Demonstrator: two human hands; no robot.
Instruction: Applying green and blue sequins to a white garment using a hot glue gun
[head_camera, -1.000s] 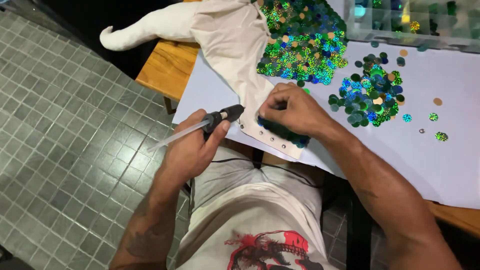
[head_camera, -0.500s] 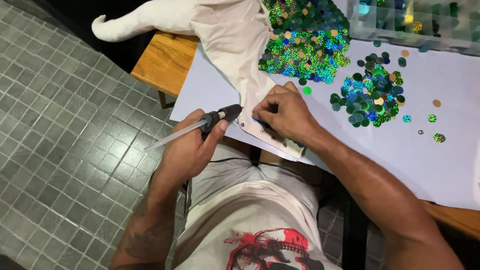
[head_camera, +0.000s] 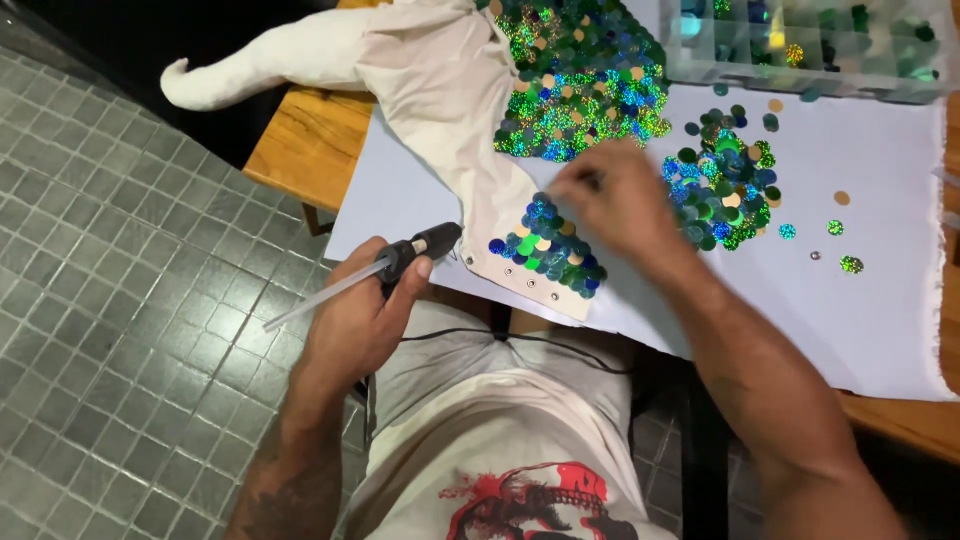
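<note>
Right hand (head_camera: 610, 205) lifted; glue gun (head_camera: 415, 252) nozzle points up-right.

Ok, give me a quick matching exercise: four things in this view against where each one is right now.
Things:
1. glue gun
2. loose sequin pile
3. clear organiser box
4. cream fabric piece

Places:
A. far edge of the white sheet
B. in the left hand
C. draped over the wooden table's corner
D. on the white sheet, just beyond the right hand

Pairs: 1-B, 2-D, 3-A, 4-C

Black glue gun (head_camera: 415, 252), nozzle toward cream fabric (head_camera: 450, 90)
</note>
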